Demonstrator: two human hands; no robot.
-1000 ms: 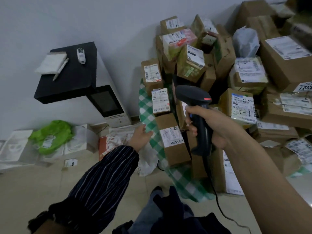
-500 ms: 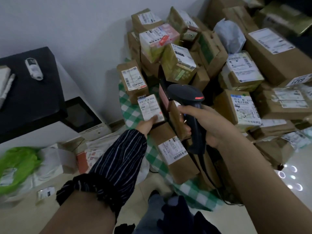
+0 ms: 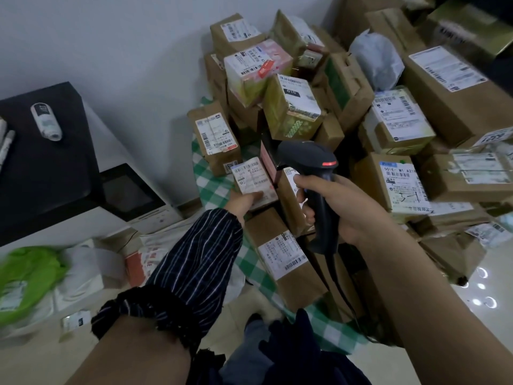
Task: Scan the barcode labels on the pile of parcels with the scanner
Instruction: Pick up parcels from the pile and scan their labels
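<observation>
- Left hand (image 3: 244, 200) holds a small parcel (image 3: 258, 187) by its near edge, thumb laid on the lower end of the label (image 3: 249, 170); the fingers beneath are hidden.
- Right hand (image 3: 344, 209) is wrapped round the grip of the scanner (image 3: 308, 159), forefinger at the trigger, and a red light shows on the head.
- Beyond and to the right of both hands rises the pile (image 3: 291, 107); the held parcel sits at its near left foot, over a checked cloth (image 3: 213, 187).
- That label faces up, its long axis running away from the person and leaning slightly left.
- Scanner's head hangs just right of the label, nose aimed forward past it rather than at it, by my reading.
- Nearer is the left hand, already on the parcel; the next move likely needs the nose swung left or the parcel tipped right.
</observation>
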